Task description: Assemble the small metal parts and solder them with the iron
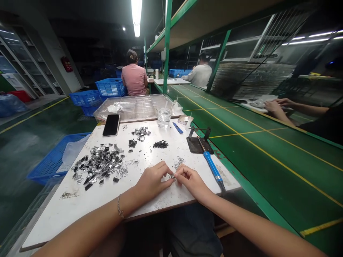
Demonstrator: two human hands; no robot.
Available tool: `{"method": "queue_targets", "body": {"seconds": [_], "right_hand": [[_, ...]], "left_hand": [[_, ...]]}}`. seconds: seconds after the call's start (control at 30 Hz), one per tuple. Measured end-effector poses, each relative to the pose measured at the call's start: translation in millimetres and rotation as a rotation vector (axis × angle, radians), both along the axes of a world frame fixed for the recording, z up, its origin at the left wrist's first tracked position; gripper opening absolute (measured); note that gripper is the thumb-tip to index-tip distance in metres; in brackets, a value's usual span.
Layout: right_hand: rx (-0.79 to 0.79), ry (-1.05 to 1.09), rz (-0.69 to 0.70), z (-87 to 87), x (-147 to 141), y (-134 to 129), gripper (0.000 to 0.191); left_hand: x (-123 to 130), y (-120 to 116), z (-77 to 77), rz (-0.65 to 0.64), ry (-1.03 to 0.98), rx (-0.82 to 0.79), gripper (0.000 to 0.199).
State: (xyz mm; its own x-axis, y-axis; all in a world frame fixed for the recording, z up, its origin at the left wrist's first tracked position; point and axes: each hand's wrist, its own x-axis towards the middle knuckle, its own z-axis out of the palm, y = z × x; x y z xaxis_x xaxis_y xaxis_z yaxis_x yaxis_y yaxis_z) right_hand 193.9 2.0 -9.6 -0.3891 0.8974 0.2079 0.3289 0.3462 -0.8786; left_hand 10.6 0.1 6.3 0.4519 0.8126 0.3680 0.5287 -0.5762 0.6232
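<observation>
Part [171,176], small and metallic, is pinched at six o'clock by the left hand [153,179] and right hand [190,179] together, while loose pieces [99,161] are left heaped at eight o'clock, none identifiably finished.

A thin, metallic chain bracelet [120,207] with small dangling bits circles the wrist of the left hand [151,182]; that hand, the right hand [192,179] and both forearms [88,225] are bare, above dark blue, denim-like trousers [191,228]
</observation>
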Motion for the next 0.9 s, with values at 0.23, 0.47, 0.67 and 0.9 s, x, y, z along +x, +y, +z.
{"method": "queue_targets", "body": {"seconds": [0.23, 0.47, 0.67, 0.9], "right_hand": [[0.406, -0.516, 0.038, 47.4, 45, 2, 0.02], [0.816, -1.003, -0.024, 42.4, 133, 22, 0.036], [1.058, -0.993, 0.05, 26.0, 141, 30, 0.024], [1.192, -0.544, -0.178, 60.0, 127, 7, 0.014]], "left_hand": [[-12, 1, -2.4, -0.024, -0.43, -0.619, 0.024], [-22, 11, -1.9, -0.122, -0.933, -1.035, 0.019], [-30, 18, -4.4, -0.153, -1.046, -1.041, 0.016], [-28, 21, -10.2, -0.186, -1.084, -0.987, 0.013]]}}
